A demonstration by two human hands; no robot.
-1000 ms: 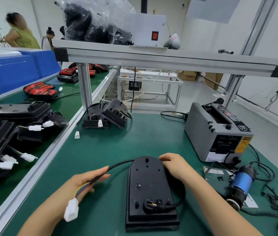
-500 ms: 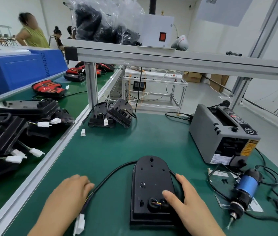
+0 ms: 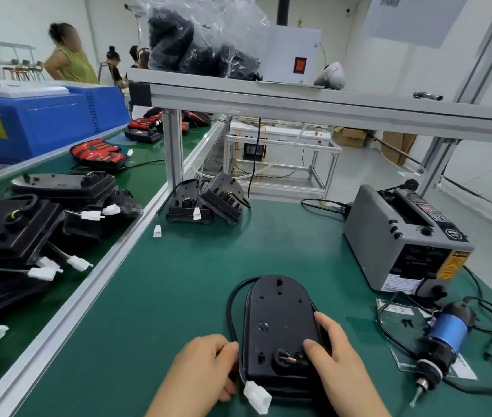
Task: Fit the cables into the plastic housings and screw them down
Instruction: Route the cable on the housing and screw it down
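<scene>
Housing (image 3: 277,326) flat on bench (image 3: 178,281). Likely light, rigid and slippery, so steady it by the sides. Cable (image 3: 232,302) loops round housing's left, looks springy, best held near connector (image 3: 257,397). Left hand (image 3: 199,371) grip closed on cable, left of housing. Right hand (image 3: 338,365) grip clasps housing's right edge. Count: one housing here, one cable, one connector, one screwdriver (image 3: 446,335) right of housing.

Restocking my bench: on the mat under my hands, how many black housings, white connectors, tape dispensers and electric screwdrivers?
Black housings: 3
White connectors: 3
Tape dispenser: 1
Electric screwdriver: 1
Total: 8
</scene>
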